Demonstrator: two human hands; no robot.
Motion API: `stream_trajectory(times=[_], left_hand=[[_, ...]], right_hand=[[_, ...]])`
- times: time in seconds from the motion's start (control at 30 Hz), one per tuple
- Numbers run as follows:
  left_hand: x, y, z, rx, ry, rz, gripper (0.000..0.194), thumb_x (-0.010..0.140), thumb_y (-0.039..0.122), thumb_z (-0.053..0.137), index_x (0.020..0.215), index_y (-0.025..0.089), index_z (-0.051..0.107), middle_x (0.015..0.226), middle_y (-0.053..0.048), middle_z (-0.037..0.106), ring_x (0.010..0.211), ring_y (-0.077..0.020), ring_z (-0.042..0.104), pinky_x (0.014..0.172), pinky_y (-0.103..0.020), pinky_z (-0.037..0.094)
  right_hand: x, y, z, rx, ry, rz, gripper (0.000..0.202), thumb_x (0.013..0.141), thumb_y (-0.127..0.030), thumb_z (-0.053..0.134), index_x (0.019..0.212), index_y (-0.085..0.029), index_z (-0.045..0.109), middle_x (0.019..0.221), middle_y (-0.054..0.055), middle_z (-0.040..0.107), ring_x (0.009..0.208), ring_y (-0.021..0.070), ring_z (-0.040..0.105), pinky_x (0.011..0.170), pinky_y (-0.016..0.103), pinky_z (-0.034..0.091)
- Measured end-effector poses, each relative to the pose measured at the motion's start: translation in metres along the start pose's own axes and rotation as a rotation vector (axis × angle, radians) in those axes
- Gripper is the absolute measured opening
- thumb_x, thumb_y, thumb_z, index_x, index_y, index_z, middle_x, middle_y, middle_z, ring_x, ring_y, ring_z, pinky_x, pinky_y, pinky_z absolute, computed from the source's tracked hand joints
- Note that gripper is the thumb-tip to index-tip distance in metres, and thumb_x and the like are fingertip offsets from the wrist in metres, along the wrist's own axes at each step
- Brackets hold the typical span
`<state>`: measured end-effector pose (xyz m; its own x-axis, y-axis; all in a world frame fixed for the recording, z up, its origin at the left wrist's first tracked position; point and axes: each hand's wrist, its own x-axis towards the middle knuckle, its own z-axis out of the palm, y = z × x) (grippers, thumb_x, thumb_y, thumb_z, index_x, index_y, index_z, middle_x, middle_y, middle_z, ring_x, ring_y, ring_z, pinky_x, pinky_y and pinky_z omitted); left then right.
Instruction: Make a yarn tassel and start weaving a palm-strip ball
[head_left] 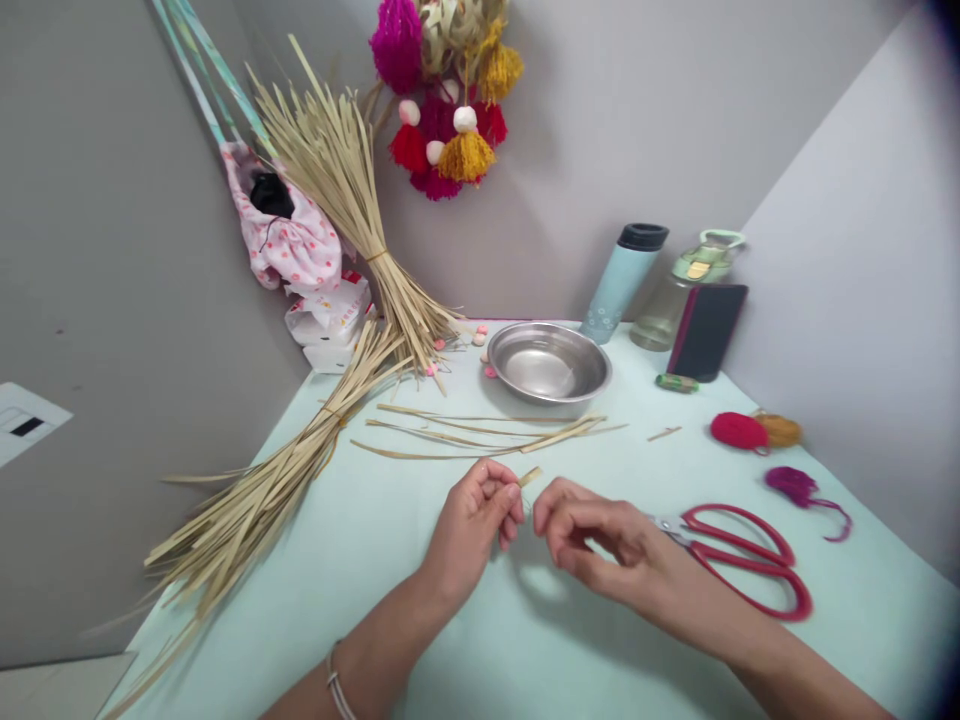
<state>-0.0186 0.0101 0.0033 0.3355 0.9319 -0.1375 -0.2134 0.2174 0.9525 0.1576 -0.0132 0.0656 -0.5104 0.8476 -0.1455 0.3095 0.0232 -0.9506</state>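
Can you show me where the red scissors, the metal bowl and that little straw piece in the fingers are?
red scissors (750, 560), head view, on the handle loops.
metal bowl (548, 368), head view, on its inner wall.
straw piece (529, 477), head view, on its free end.

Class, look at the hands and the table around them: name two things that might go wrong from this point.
The short straw piece pinched by the left hand is small and may slip or split. The red scissors lie right beside the right hand, blades toward it, so a careless move might nick it.

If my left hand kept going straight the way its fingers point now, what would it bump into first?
Most likely the right hand: the left hand points right, its fingertips close to the other's, pinching a small straw piece between them. Depth is hard to judge.
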Motion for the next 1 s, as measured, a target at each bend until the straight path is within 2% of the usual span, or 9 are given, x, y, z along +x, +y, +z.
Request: stream_trajectory(times=[0.1,0.2,0.3,0.4,0.5,0.67,0.73,0.83,1.0], left_hand=[[-0.001,0.001,0.001,0.050,-0.015,0.001,0.027,0.085,0.043,0.059,0.081,0.018,0.049,0.063,0.004,0.055,0.048,-0.0071,0.046,0.047,-0.020,0.037],[-0.002,0.003,0.002,0.028,-0.021,0.000,0.026,0.086,0.042,0.058,0.081,0.018,0.049,0.065,0.004,0.056,0.048,-0.0068,0.046,0.047,-0.019,0.036],[-0.003,0.003,0.003,-0.025,-0.043,-0.015,0.025,0.086,0.041,0.058,0.085,0.018,0.049,0.065,0.004,0.055,0.048,-0.0064,0.045,0.047,-0.019,0.037],[-0.003,0.003,0.002,-0.065,-0.063,-0.036,0.026,0.086,0.042,0.059,0.088,0.018,0.050,0.065,0.004,0.055,0.050,-0.0064,0.045,0.048,-0.019,0.038],[-0.002,0.002,0.000,-0.053,-0.034,-0.026,0.026,0.085,0.042,0.060,0.087,0.018,0.050,0.065,0.004,0.055,0.050,-0.0064,0.045,0.048,-0.019,0.037],[0.001,0.001,-0.004,0.070,0.034,0.022,0.023,0.086,0.040,0.058,0.085,0.019,0.050,0.064,0.005,0.055,0.049,-0.0073,0.045,0.047,-0.019,0.035],[0.000,-0.001,-0.002,0.127,0.021,0.004,0.020,0.086,0.038,0.056,0.085,0.019,0.052,0.064,0.005,0.054,0.050,-0.0082,0.045,0.049,-0.020,0.035],[-0.006,-0.004,0.004,0.272,-0.062,0.020,0.014,0.088,0.032,0.053,0.085,0.019,0.057,0.066,0.003,0.055,0.058,-0.0110,0.048,0.056,-0.023,0.038],[-0.023,-0.007,0.016,0.512,-0.320,0.158,0.021,0.089,0.022,0.046,0.074,0.019,0.059,0.074,-0.002,0.061,0.069,-0.0159,0.052,0.064,-0.026,0.040]], right_hand=[[-0.002,-0.003,-0.006,0.089,0.088,-0.046,0.021,0.090,-0.032,0.054,0.072,-0.020,0.056,0.105,0.006,0.062,0.092,0.0198,0.057,0.078,0.032,0.045],[0.000,0.006,-0.006,0.169,0.150,0.033,0.027,0.094,-0.039,0.047,0.077,-0.020,0.055,0.083,0.003,0.063,0.066,0.0142,0.055,0.062,0.028,0.044],[0.005,0.018,0.003,-0.021,0.239,0.110,0.024,0.092,-0.043,0.053,0.091,-0.021,0.062,0.065,-0.003,0.054,0.054,0.0110,0.042,0.054,0.025,0.034],[0.010,0.024,0.012,-0.165,0.213,0.098,0.021,0.089,-0.040,0.058,0.090,-0.021,0.067,0.061,-0.005,0.047,0.057,0.0117,0.039,0.054,0.025,0.030],[0.009,0.017,0.010,-0.125,0.170,0.070,0.025,0.089,-0.038,0.056,0.075,-0.020,0.067,0.070,-0.002,0.053,0.063,0.0125,0.043,0.057,0.025,0.034],[0.000,-0.002,-0.001,-0.042,0.127,-0.032,0.023,0.089,-0.037,0.058,0.073,-0.021,0.063,0.106,0.004,0.060,0.090,0.0179,0.055,0.076,0.029,0.042],[-0.005,-0.005,0.000,0.030,0.053,-0.060,0.024,0.092,-0.037,0.054,0.076,-0.021,0.061,0.103,0.004,0.062,0.094,0.0194,0.056,0.080,0.030,0.042],[-0.012,-0.006,0.006,0.030,-0.050,-0.028,0.026,0.095,-0.038,0.049,0.077,-0.021,0.054,0.077,0.000,0.056,0.075,0.0151,0.052,0.069,0.027,0.040],[-0.016,-0.005,0.007,0.001,0.008,-0.003,0.026,0.096,-0.039,0.049,0.078,-0.021,0.049,0.075,-0.002,0.051,0.070,0.0130,0.044,0.063,0.025,0.037]])
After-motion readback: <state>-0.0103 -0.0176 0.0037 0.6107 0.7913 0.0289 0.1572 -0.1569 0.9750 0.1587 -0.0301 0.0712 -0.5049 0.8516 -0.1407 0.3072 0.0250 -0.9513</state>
